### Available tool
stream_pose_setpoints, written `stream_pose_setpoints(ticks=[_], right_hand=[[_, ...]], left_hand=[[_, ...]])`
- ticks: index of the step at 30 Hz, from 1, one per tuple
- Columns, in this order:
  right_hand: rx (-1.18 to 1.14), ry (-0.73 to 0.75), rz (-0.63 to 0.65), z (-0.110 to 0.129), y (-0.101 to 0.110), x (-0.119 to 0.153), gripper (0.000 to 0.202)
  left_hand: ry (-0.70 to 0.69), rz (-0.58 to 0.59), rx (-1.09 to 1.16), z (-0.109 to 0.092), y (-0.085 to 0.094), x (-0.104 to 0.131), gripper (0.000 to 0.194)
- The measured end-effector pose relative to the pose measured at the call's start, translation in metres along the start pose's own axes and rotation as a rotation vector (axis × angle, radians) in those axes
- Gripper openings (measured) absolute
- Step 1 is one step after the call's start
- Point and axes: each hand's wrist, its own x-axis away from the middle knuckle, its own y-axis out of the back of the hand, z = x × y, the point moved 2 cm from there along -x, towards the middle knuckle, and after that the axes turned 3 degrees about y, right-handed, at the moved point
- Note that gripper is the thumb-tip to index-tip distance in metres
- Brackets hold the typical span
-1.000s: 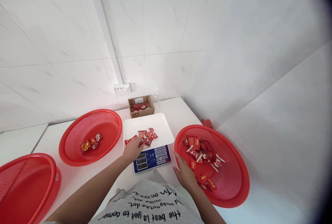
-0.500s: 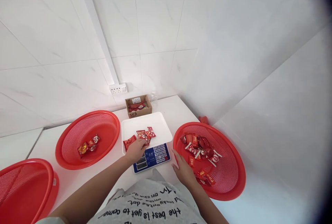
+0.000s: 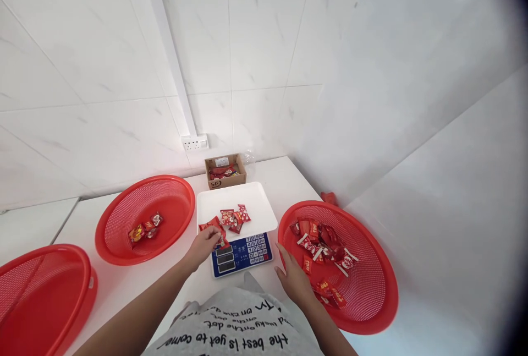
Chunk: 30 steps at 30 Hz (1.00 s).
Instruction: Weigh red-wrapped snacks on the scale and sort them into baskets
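My left hand [image 3: 205, 244] pinches a small red candy packet [image 3: 223, 240] above the near edge of the white scale tray [image 3: 264, 210]. Another red wrapper [image 3: 212, 224] lies close behind those fingers. Several red-and-white candy packets [image 3: 235, 217] rest together on the tray, which sits on a scale with a blue keypad panel [image 3: 243, 253]. My right hand [image 3: 295, 276] is at the left rim of a red mesh basket [image 3: 371, 284], its fingers stretched out and apart, with nothing in them. Inside that basket lie many red wrapped candies [image 3: 319, 240].
To the left, a red basket [image 3: 173, 202] holds a few wrapped candies [image 3: 146, 229]. Another red basket [image 3: 49, 290] stands at the far left. Behind the scale is a cardboard box [image 3: 225, 181] of red packets, near a wall socket [image 3: 195, 142].
My left hand has moved left and toward me from the tray's packets, now with a red candy packet in its fingers. My right hand stays by the basket rim. The view has shifted slightly.
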Motion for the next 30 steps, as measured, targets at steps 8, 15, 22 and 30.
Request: stream_pose_setpoints(ticks=[8,15,22,30], right_hand=[[0.023,-0.016,0.031,0.001,0.001,0.0,0.064],[0.008,-0.009,0.02,-0.001,-0.001,-0.001,0.064],[-0.012,0.026,0.01,-0.003,-0.003,-0.002,0.063],[-0.004,0.001,0.014,0.001,0.0,0.0,0.064]], left_hand=[[0.239,0.225,0.438,0.0,-0.02,0.029,0.03],[0.256,0.338,0.469,-0.011,-0.029,0.041,0.041],[0.22,0.354,0.322,-0.005,-0.033,0.04,0.046],[0.2,0.446,0.149,0.006,-0.037,0.041,0.045]])
